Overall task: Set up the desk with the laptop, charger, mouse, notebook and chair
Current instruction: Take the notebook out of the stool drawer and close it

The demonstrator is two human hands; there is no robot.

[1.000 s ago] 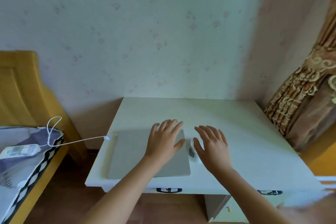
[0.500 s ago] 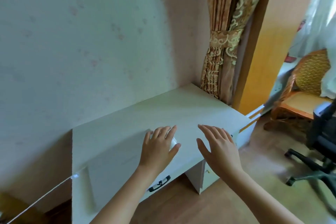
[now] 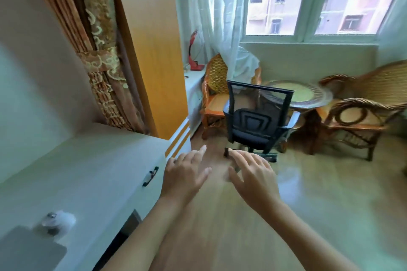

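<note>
A black mesh office chair (image 3: pixel 255 123) stands on the wooden floor near the window, its seat facing me. My left hand (image 3: pixel 185 175) and my right hand (image 3: pixel 253 176) are stretched out in front of me over the floor, fingers spread, holding nothing, well short of the chair. The white desk (image 3: pixel 92 160) runs along the left. On its near end lie a white mouse (image 3: pixel 58 222) and the corner of a closed grey laptop (image 3: pixel 28 253).
Two wicker armchairs (image 3: pixel 365 112) and a round wicker table (image 3: pixel 301 94) stand behind the office chair under the window. A patterned curtain (image 3: pixel 97 50) and an orange wooden panel (image 3: pixel 154 50) rise beside the desk. A red lamp (image 3: pixel 195 53) sits on a white ledge.
My view has swung right, from the desk top to the room with the chair. Both hands have left the laptop and mouse and now hang over the floor.
</note>
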